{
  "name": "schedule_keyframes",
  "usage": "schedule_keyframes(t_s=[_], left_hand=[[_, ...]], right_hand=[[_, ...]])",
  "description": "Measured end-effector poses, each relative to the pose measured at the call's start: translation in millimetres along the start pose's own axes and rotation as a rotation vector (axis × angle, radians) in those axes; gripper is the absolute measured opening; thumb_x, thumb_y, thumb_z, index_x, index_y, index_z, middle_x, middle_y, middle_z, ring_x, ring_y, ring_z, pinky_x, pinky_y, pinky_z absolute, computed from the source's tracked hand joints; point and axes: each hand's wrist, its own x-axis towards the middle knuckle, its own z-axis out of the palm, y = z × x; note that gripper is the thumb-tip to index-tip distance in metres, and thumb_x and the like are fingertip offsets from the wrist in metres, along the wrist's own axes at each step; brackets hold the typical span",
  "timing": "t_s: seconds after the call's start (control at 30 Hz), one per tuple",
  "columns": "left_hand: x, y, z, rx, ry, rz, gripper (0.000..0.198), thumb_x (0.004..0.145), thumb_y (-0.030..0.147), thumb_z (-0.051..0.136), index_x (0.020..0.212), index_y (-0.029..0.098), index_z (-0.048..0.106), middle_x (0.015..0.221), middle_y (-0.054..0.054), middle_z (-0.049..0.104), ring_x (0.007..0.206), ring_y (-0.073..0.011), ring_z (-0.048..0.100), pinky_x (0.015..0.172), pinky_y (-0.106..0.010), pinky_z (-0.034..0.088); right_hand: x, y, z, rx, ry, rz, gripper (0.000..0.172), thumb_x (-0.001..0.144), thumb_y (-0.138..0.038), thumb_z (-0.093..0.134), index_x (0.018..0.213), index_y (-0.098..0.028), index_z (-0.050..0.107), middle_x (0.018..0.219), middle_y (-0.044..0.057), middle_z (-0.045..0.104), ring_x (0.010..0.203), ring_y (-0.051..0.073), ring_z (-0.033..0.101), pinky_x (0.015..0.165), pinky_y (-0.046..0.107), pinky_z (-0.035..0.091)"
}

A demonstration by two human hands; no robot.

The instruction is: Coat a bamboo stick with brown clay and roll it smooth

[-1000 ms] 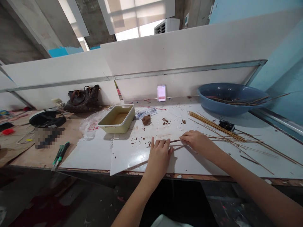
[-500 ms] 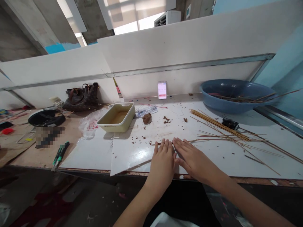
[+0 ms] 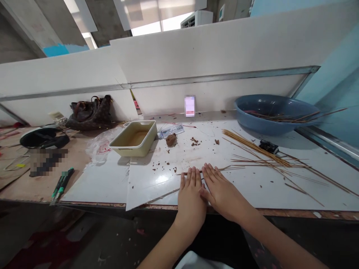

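Note:
My left hand [image 3: 191, 194] and my right hand [image 3: 220, 190] lie flat side by side on the white board [image 3: 157, 179] near the bench's front edge, fingers stretched out. A thin stick coated in brown paste [image 3: 221, 170] runs under their fingertips and pokes out on both sides. A spread of bare bamboo sticks [image 3: 260, 155] lies to the right of my right hand. A lump of brown paste [image 3: 171, 139] sits farther back, with crumbs around it.
A cream tray [image 3: 134, 138] stands at the left of the board and a blue basin [image 3: 270, 112] holding sticks at the back right. A phone [image 3: 190, 106] leans on the back wall. A bag [image 3: 89, 114], a black helmet [image 3: 43, 138] and green pens [image 3: 61, 181] lie at the left.
My right hand has let go of its pinch on the stick and come flat next to my left hand. Both hands have slid back toward the bench's front edge.

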Motion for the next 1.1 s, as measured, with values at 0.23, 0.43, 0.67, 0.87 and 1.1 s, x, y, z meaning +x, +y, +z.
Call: schedule_keyframes(t_s=[0.23,0.43,0.67,0.87,1.1], left_hand=[[10,-9,6.1,0.056,0.032,-0.041,0.058,0.112,0.024,0.032,0.167,0.008,0.040,0.172,-0.014,0.039,0.163,-0.0266,0.034,0.136,-0.052,0.028],[-12,-11,10.9,0.062,0.078,0.027,0.059,0.111,0.024,0.034,0.167,0.006,0.038,0.173,-0.015,0.037,0.163,-0.0280,0.034,0.135,-0.052,0.030],[17,-13,-5.4,0.050,0.020,-0.026,0.056,0.112,0.027,0.031,0.162,0.007,0.047,0.168,-0.016,0.046,0.160,-0.0297,0.040,0.135,-0.059,0.024],[-19,-5,4.7,0.120,0.094,0.003,0.058,0.109,0.023,0.034,0.163,0.004,0.045,0.170,-0.019,0.043,0.161,-0.0310,0.038,0.134,-0.056,0.030],[-4,-8,-7.9,0.084,-0.002,-0.021,0.060,0.110,0.028,0.035,0.164,0.002,0.042,0.171,-0.020,0.040,0.162,-0.0320,0.036,0.135,-0.056,0.025]], right_hand=[[12,6,2,-0.020,0.016,-0.002,0.092,0.111,-0.068,0.024,0.166,0.005,0.033,0.174,0.028,0.026,0.165,0.035,0.024,0.135,0.055,0.027],[-13,2,6,-0.028,0.048,-0.052,0.087,0.111,-0.065,0.030,0.169,0.000,0.027,0.175,0.025,0.026,0.166,0.034,0.024,0.133,0.057,0.031],[20,10,-6,0.001,-0.023,0.000,0.091,0.110,-0.069,0.023,0.168,0.001,0.030,0.172,0.027,0.031,0.164,0.035,0.027,0.134,0.057,0.027],[-16,4,6,-0.022,0.082,-0.082,0.088,0.111,-0.065,0.033,0.173,-0.006,0.013,0.175,0.023,0.025,0.164,0.034,0.027,0.132,0.058,0.034],[2,1,-9,-0.004,-0.028,0.000,0.090,0.111,-0.068,0.024,0.166,0.002,0.034,0.173,0.027,0.029,0.163,0.035,0.029,0.133,0.056,0.031]])
